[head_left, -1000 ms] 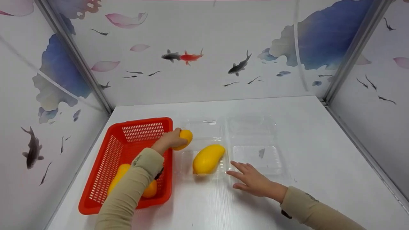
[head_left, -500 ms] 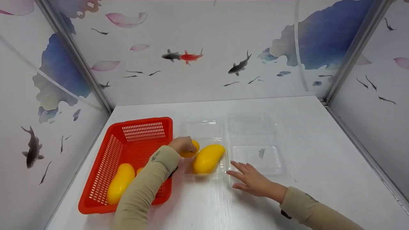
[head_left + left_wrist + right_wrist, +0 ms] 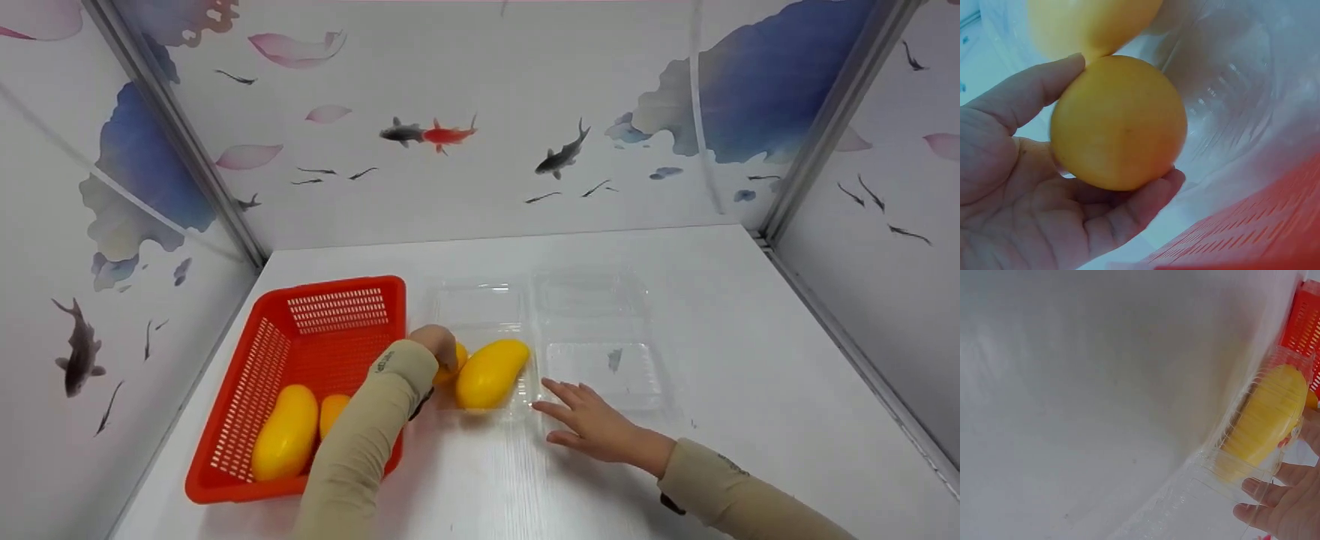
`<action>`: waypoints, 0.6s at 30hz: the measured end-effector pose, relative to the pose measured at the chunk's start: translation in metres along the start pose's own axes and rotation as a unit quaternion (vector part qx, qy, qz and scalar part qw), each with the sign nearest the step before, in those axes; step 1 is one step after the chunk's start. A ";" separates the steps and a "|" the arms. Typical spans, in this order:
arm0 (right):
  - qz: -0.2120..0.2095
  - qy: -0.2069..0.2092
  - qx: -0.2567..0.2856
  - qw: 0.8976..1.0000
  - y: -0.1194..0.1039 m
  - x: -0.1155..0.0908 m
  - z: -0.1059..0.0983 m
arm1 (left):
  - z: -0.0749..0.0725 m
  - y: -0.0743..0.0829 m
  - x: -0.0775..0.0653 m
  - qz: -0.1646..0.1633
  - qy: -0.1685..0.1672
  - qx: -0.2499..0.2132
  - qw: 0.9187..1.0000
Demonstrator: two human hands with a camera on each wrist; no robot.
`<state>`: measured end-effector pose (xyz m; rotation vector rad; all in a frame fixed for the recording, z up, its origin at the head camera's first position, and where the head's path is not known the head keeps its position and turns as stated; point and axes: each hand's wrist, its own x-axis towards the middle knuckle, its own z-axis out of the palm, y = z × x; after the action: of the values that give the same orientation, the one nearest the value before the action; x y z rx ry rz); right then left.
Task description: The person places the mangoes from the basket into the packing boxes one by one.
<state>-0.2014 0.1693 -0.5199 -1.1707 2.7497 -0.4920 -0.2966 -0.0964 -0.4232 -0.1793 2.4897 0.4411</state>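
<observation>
Beside the large mango (image 3: 491,375): the left hand (image 3: 435,345) pinches a round yellow-orange fruit (image 3: 1120,124) between thumb and fingers, a side hold that probably keeps it from rolling; whether it touches the box floor I cannot tell.
Left clear clamshell (image 3: 478,304): its near half holds the large mango, which lies aslant, presumably hemmed in by the ribbed wall.
Right hand (image 3: 589,424): fingers spread, grasping nothing, at the near edge where the two boxes meet, perhaps to steady them; contact is unclear.
Right clear clamshell (image 3: 600,367): alongside its twin, likely within easy reach.
Red slotted basket (image 3: 319,360): just left of the boxes, holding another mango (image 3: 285,435) and a fruit (image 3: 332,412) partly behind the sleeve (image 3: 360,450).
</observation>
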 end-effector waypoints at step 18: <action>-0.005 0.001 -0.004 1.000 0.009 -0.009 -0.002 | 0.027 0.002 0.010 0.036 0.015 0.131 0.991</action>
<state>-0.2017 0.1818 -0.5210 -1.1861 2.7518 -0.4841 -0.2900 -0.0856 -0.4492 0.0100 2.5607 0.1372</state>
